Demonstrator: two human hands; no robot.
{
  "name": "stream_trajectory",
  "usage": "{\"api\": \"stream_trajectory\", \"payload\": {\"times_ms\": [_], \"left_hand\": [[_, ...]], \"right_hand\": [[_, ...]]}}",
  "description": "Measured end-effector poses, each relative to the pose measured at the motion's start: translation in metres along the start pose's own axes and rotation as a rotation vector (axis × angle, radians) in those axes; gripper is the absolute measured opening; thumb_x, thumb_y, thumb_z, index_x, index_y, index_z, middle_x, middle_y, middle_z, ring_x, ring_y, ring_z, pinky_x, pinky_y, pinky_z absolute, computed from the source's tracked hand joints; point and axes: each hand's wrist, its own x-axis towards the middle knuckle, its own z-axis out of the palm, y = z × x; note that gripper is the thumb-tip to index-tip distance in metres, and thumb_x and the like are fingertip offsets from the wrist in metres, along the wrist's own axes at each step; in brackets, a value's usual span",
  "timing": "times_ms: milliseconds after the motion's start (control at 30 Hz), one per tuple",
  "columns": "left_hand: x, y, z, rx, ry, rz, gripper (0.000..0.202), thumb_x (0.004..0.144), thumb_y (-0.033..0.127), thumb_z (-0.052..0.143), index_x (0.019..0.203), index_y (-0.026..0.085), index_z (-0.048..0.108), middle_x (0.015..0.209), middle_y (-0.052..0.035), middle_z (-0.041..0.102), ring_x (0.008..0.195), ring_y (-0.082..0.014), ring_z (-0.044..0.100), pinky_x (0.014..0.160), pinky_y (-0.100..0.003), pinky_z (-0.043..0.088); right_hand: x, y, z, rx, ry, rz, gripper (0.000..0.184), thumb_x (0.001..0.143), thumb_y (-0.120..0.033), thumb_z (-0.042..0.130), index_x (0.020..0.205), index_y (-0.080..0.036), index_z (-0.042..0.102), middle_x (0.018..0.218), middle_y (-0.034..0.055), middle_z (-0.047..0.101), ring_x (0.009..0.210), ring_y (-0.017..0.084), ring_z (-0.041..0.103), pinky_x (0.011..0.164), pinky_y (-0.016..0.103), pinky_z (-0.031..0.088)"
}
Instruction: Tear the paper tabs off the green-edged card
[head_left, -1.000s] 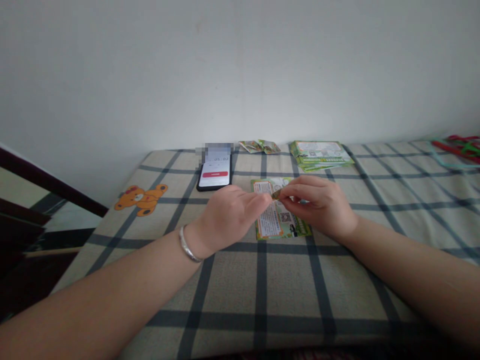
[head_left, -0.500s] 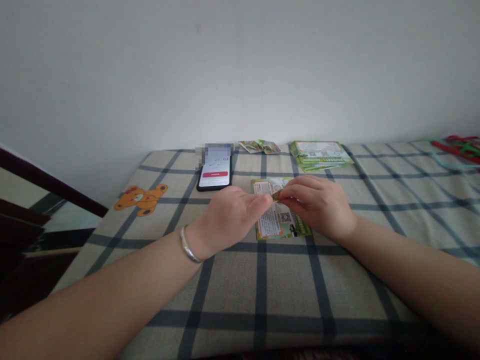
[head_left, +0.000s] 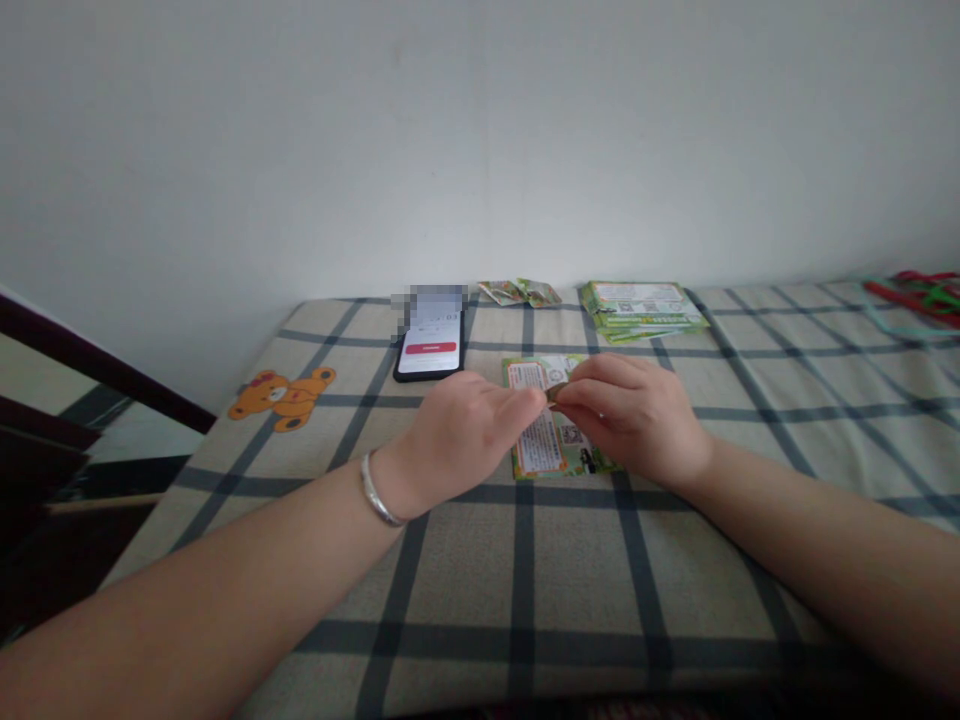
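Observation:
My left hand (head_left: 469,425), with a silver bangle (head_left: 377,490) on the wrist, is closed with its fingertips pressed together. Facing it, my right hand (head_left: 645,415) pinches from the other side. Between the two sets of fingertips shows a small brownish piece (head_left: 555,391), mostly hidden, too small to tell its kind. Right under the hands, a green-edged printed leaflet (head_left: 536,455) with a QR code lies flat on the checked cloth, partly covered by my right hand.
A phone (head_left: 430,360) lies beyond my left hand. Crumpled green packets (head_left: 520,292) and a stack of printed leaflets (head_left: 645,305) sit near the wall. A bear cutout (head_left: 283,400) is at left; red and green items (head_left: 926,300) lie far right.
The hands stay almost in place over the leaflet. The fingers of my right hand have shifted slightly, and the small piece between the fingertips looks a little turned.

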Motion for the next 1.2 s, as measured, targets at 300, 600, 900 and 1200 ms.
{"api": "stream_trajectory", "payload": {"times_ms": [300, 600, 900, 1200], "left_hand": [[-0.0015, -0.0018, 0.0037, 0.011, -0.003, -0.077, 0.013, 0.097, 0.023, 0.042, 0.086, 0.017, 0.049, 0.059, 0.0026, 0.057, 0.052, -0.0132, 0.055, 0.05, -0.026, 0.034], [-0.0019, -0.0027, 0.0036, 0.017, -0.028, -0.053, 0.008, 0.096, 0.022, 0.045, 0.091, 0.017, 0.05, 0.062, 0.002, 0.058, 0.056, -0.0162, 0.058, 0.052, -0.029, 0.037], [-0.0009, -0.0007, 0.003, -0.066, 0.039, -0.053, 0.007, 0.097, 0.024, 0.046, 0.096, 0.017, 0.048, 0.078, -0.0021, 0.066, 0.072, -0.0145, 0.063, 0.061, -0.026, 0.045], [-0.0012, 0.001, 0.0038, -0.059, 0.027, -0.125, 0.013, 0.095, 0.026, 0.05, 0.104, 0.017, 0.047, 0.076, 0.0002, 0.066, 0.062, -0.0157, 0.062, 0.056, -0.028, 0.043]], "right_hand": [[-0.0018, 0.0109, 0.0023, 0.092, -0.003, 0.158, 0.012, 0.088, -0.025, 0.059, 0.081, -0.018, 0.066, 0.082, 0.0049, 0.065, 0.072, 0.015, 0.058, 0.062, 0.027, 0.043], [0.0001, 0.0095, 0.0058, 0.195, -0.054, 0.319, 0.015, 0.08, -0.029, 0.067, 0.088, -0.017, 0.063, 0.078, 0.002, 0.062, 0.067, 0.014, 0.057, 0.058, 0.025, 0.041], [0.0008, 0.007, 0.0084, 0.3, -0.138, 0.265, 0.015, 0.084, -0.023, 0.061, 0.095, -0.019, 0.07, 0.087, 0.0049, 0.066, 0.071, 0.013, 0.058, 0.059, 0.024, 0.042], [0.0002, 0.0049, 0.0095, 0.341, -0.142, 0.22, 0.016, 0.086, -0.017, 0.056, 0.09, -0.018, 0.071, 0.081, 0.0043, 0.066, 0.072, 0.014, 0.058, 0.062, 0.026, 0.043]]}}
